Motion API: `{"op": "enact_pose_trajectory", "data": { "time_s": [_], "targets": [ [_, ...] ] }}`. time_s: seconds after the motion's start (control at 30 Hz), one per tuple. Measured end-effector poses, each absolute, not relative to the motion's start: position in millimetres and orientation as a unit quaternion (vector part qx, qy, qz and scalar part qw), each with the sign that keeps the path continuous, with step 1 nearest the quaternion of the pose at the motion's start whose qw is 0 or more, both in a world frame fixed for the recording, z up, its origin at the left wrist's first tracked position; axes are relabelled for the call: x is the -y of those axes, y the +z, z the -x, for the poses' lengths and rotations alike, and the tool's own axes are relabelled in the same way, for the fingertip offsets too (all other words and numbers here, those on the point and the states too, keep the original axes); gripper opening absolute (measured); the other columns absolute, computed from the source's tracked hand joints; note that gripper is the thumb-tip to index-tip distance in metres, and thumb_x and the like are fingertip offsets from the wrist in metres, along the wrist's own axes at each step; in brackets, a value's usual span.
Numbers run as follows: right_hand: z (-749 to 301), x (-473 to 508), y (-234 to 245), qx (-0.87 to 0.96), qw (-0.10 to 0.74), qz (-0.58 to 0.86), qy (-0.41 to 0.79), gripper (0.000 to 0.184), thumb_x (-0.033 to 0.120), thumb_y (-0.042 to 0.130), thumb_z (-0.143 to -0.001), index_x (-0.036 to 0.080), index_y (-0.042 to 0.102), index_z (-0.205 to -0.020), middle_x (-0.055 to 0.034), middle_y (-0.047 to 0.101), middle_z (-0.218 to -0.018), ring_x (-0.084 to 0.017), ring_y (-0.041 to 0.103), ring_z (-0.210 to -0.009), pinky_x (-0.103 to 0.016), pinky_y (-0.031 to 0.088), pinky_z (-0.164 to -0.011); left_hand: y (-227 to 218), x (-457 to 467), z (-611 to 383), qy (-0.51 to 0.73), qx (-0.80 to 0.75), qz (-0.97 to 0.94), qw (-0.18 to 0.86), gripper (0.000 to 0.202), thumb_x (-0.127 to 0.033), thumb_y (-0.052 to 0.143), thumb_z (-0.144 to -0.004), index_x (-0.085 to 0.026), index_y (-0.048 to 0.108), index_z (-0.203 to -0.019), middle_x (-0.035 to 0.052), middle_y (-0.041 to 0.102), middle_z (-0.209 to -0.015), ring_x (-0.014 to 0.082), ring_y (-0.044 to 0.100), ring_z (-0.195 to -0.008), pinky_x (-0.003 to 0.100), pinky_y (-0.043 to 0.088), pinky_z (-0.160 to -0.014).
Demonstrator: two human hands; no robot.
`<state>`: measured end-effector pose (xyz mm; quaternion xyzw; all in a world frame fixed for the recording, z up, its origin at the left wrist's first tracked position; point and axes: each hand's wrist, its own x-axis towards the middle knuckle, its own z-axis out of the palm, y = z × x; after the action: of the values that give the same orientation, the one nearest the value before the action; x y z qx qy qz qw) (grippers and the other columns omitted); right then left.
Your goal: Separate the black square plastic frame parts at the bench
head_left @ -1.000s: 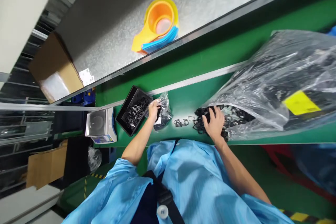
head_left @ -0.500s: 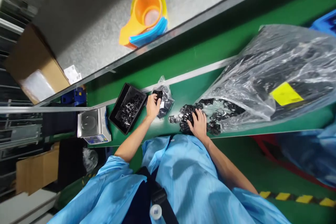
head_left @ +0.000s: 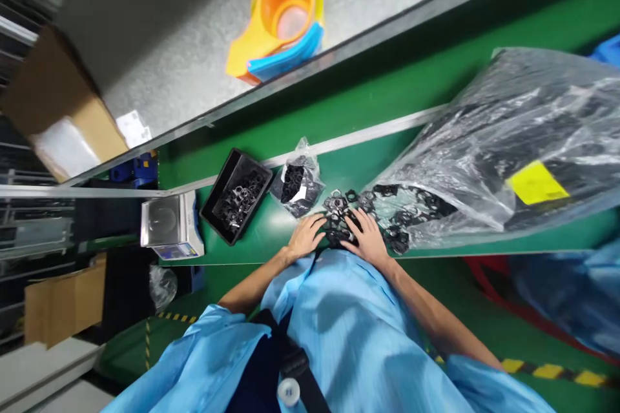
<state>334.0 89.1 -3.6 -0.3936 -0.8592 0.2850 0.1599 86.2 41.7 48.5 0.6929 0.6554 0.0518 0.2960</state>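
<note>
Small black plastic parts (head_left: 338, 203) lie in a loose pile at the table's near edge. At the pile's left side is my left hand (head_left: 306, 236), its fingers stretched towards the parts and touching them. My right hand (head_left: 367, 240) rests on the right side of the pile, fingers spread. I see no part gripped in either hand. Just beyond my left hand lies a small clear bag (head_left: 314, 174) with black parts and a white label in it. A large clear plastic bag (head_left: 465, 148) with a yellow label lies to the right, black parts at its mouth.
A black bin (head_left: 223, 185) with more black parts stands left of the small bag, beside a weighing scale (head_left: 167, 226). On the raised grey shelf (head_left: 184, 32) are an orange tape dispenser (head_left: 264, 26) and a cardboard box (head_left: 62, 103). Someone's blue clothing shows at far right.
My left hand has left the small bag and moved right and nearer to me, to the pile. My right hand stays at the pile. The view has shifted slightly.
</note>
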Motion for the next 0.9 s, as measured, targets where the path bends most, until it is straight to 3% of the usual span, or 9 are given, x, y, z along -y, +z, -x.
{"op": "enact_pose_trajectory", "data": {
  "time_s": [0.17, 0.23, 0.33, 0.43, 0.6, 0.67, 0.77, 0.9],
  "targets": [
    [-339.1, -95.9, -4.3, 0.888, 0.185, 0.353, 0.230, 0.050, 0.043, 0.057, -0.094, 0.021, 0.063, -0.138, -0.0173, 0.057, -0.150, -0.033, 0.048, -0.143, -0.053, 0.041, -0.113, 62.4, -106.7, -44.1, 0.071, -0.722, -0.659, 0.201, 0.043, -0.016, 0.031, -0.104, -0.018, 0.058, -0.137, 0.0152, 0.061, -0.137, 0.0252, 0.056, -0.133, 0.047, 0.045, -0.115],
    [-330.8, -105.7, -1.3, 0.892, 0.210, 0.359, 0.176, 0.042, 0.038, 0.053, -0.095, 0.021, 0.068, -0.130, -0.0175, 0.064, -0.141, -0.033, 0.056, -0.135, -0.052, 0.046, -0.109, 69.0, -138.4, -36.5, 0.067, -0.730, -0.655, 0.185, 0.038, -0.017, 0.036, -0.104, -0.019, 0.061, -0.133, 0.0133, 0.065, -0.131, 0.0239, 0.061, -0.125, 0.045, 0.050, -0.110],
    [-319.4, -121.9, 3.7, 0.894, 0.253, 0.359, 0.091, 0.035, 0.027, 0.048, -0.095, 0.021, 0.074, -0.118, -0.0177, 0.072, -0.125, -0.033, 0.066, -0.121, -0.051, 0.053, -0.100, 77.4, -170.1, -40.2, 0.041, -0.724, -0.662, 0.189, 0.026, -0.031, 0.060, -0.100, -0.017, 0.065, -0.122, 0.0098, 0.068, -0.123, 0.0218, 0.067, -0.109, 0.044, 0.058, -0.097],
    [-317.3, -130.5, 4.2, 0.891, 0.285, 0.352, 0.036, 0.033, 0.019, 0.048, -0.091, 0.024, 0.076, -0.110, -0.0141, 0.074, -0.120, -0.033, 0.070, -0.115, -0.049, 0.058, -0.094, 79.9, -178.7, -50.3, 0.016, -0.724, -0.661, 0.196, 0.029, -0.036, 0.062, -0.099, -0.018, 0.065, -0.121, 0.0096, 0.067, -0.124, 0.0211, 0.067, -0.107, 0.043, 0.059, -0.093],
    [-324.4, -127.1, -4.3, 0.848, 0.344, 0.393, 0.093, 0.035, 0.018, 0.047, -0.090, 0.032, 0.076, -0.101, -0.0088, 0.074, -0.118, -0.034, 0.072, -0.112, -0.052, 0.063, -0.088, 79.1, -170.1, -53.8, 0.003, -0.738, -0.644, 0.199, 0.026, -0.034, 0.059, -0.100, -0.017, 0.065, -0.119, 0.0094, 0.067, -0.123, 0.0222, 0.066, -0.109, 0.045, 0.056, -0.097],
    [-326.2, -126.0, -4.1, 0.839, 0.337, 0.416, 0.100, 0.032, 0.023, 0.045, -0.093, 0.027, 0.076, -0.096, -0.0113, 0.075, -0.114, -0.035, 0.073, -0.110, -0.050, 0.065, -0.085, 78.5, -167.0, -52.4, 0.010, -0.745, -0.637, 0.198, 0.022, -0.023, 0.051, -0.102, -0.018, 0.063, -0.119, 0.0087, 0.066, -0.121, 0.0217, 0.066, -0.109, 0.042, 0.053, -0.100],
    [-327.4, -128.4, 7.2, 0.826, 0.307, 0.453, 0.135, 0.039, 0.029, 0.039, -0.095, 0.023, 0.078, -0.091, -0.0141, 0.076, -0.110, -0.036, 0.075, -0.104, -0.048, 0.066, -0.081, 76.5, -165.3, -52.6, 0.033, -0.748, -0.631, 0.201, 0.036, -0.008, 0.040, -0.097, -0.022, 0.058, -0.125, 0.0082, 0.065, -0.120, 0.0212, 0.067, -0.108, 0.038, 0.049, -0.101],
    [-329.7, -134.5, 40.7, 0.803, 0.262, 0.492, 0.212, 0.043, 0.029, 0.038, -0.092, 0.037, 0.080, -0.091, -0.0097, 0.077, -0.099, -0.038, 0.078, -0.090, -0.047, 0.068, -0.072, 72.3, -167.1, -57.2, 0.082, -0.743, -0.630, 0.212, 0.036, -0.007, 0.040, -0.093, -0.022, 0.059, -0.119, 0.0079, 0.065, -0.119, 0.0221, 0.066, -0.110, 0.036, 0.048, -0.101]
  ]
}}
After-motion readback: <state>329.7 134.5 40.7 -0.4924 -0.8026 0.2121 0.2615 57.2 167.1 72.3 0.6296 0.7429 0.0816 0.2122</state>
